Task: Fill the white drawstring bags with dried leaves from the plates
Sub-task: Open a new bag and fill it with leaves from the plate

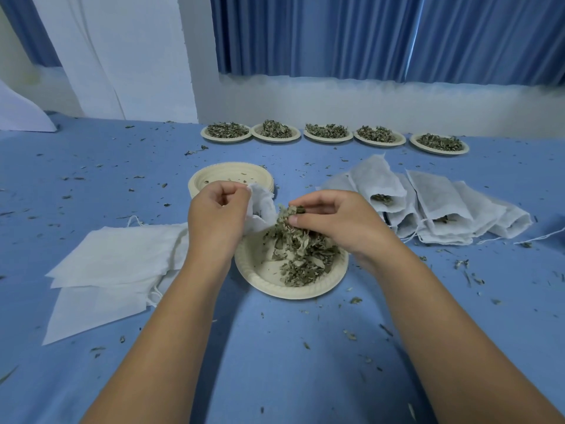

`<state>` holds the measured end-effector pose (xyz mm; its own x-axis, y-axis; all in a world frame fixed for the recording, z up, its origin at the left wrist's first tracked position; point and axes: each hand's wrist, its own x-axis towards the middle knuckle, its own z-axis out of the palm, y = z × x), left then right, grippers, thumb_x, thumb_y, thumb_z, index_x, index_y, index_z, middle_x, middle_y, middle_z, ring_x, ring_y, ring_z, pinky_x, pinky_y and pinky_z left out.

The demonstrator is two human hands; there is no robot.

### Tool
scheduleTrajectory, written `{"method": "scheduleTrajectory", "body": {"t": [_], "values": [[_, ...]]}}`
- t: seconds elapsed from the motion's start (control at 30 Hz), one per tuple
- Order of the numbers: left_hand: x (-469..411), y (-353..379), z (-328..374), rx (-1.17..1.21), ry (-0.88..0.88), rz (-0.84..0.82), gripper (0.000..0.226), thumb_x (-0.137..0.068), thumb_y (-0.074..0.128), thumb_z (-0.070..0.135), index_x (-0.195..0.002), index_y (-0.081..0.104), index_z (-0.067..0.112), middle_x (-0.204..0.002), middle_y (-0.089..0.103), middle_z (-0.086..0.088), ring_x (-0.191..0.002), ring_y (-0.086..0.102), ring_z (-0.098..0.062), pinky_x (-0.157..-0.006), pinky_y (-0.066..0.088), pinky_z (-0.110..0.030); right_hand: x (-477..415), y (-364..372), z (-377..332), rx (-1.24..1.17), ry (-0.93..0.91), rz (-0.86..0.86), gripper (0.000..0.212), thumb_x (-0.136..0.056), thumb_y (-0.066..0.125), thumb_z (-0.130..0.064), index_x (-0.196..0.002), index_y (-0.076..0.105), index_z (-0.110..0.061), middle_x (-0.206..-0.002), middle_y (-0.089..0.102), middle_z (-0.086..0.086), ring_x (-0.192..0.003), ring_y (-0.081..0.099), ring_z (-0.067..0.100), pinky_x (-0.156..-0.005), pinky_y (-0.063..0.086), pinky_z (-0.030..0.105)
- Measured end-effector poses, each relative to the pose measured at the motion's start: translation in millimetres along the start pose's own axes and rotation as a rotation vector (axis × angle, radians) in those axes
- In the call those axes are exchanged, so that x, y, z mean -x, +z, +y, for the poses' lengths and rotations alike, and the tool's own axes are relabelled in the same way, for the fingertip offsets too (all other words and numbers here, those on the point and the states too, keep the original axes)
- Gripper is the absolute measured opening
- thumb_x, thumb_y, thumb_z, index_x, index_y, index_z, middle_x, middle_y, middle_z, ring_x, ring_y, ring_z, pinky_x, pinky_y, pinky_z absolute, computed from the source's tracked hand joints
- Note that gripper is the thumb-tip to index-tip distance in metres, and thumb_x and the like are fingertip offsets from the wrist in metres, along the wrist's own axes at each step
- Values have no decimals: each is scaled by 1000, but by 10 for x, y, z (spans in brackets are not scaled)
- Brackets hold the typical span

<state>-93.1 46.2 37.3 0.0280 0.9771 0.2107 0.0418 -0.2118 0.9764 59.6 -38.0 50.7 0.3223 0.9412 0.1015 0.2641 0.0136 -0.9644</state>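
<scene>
Blue cloth covers the table, flecked with leaf crumbs, and its widest stretch lies nearest, between the two forearms. Just beyond sits a pale paper plate, its near rim bare, with dried leaves heaped on its far half. Over its far rim the left hand pinches the mouth edge of a white drawstring bag with curled fingers. The right hand holds a clump of leaves between thumb and fingertips, right at the bag's opening. Flat empty bags lie stacked just left of the left forearm. Filled bags lie heaped close by the right hand. Behind the hands stands a stack of plates holding only crumbs. Five leaf-laden plates line the far table edge, under a blue curtain.
</scene>
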Motion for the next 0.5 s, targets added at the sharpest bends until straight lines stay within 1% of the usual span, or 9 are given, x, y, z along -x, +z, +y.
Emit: {"method": "scheduleTrajectory", "body": {"t": [0.1, 0.17, 0.23, 0.27, 0.33, 0.4, 0.5], "values": [[3, 9, -8, -6, -7, -16, 13, -89, 63, 20, -78, 67, 26, -65, 58, 12, -52, 48, 1, -49, 39, -11, -3, -4, -8, -91, 13, 84, 20, -73, 84, -17, -87, 77, -29, -79, 74, -14, -73, 66, -7, -57, 45, 7], [9, 24, -19, -21, -15, -51, 14, -89, 63, 20, -77, 67, 26, -66, 59, 12, -52, 48, 1, -52, 40, -14, -7, 11, -7, -176, 16, 126, 20, -76, 82, -16, -90, 76, -28, -81, 74, -12, -72, 66, -4, -55, 46, 11], [25, 48, -31, -34, -21, -94, 15, -89, 64, 19, -76, 68, 26, -63, 60, 14, -52, 49, 0, -56, 41, -18, -9, 46, -8, -276, 12, 145, 20, -78, 80, -13, -94, 76, -25, -86, 74, -7, -73, 66, 1, -58, 50, 14], [36, 62, -35, -37, -21, -117, 15, -88, 64, 19, -76, 69, 25, -59, 58, 17, -50, 48, 1, -55, 41, -17, -8, 68, -12, -325, 9, 144, 20, -79, 79, -11, -94, 76, -25, -91, 73, -4, -74, 66, 3, -62, 52, 16], [60, 88, -37, -39, -14, -157, 15, -88, 65, 18, -76, 69, 25, -52, 56, 20, -45, 45, 4, -48, 38, -11, -5, 110, -16, -419, -5, 121, 22, -81, 77, -7, -94, 77, -25, -96, 67, -1, -75, 67, 6, -70, 55, 21], [77, 102, -34, -32, -16, -180, 14, -88, 66, 19, -75, 69, 25, -49, 53, 20, -42, 44, 4, -43, 35, -9, -1, 152, -9, -482, -31, 103, 25, -81, 76, -4, -90, 79, -27, -95, 62, -3, -78, 68, 6, -74, 58, 25], [76, 103, -24, -17, -45, -193, 16, -89, 63, 17, -75, 69, 25, -45, 51, 20, -40, 43, 3, -45, 33, -14, 6, 236, 17, -518, -51, 81, 27, -82, 74, -1, -86, 79, -27, -93, 63, -1, -84, 70, 9, -75, 59, 28]]}}
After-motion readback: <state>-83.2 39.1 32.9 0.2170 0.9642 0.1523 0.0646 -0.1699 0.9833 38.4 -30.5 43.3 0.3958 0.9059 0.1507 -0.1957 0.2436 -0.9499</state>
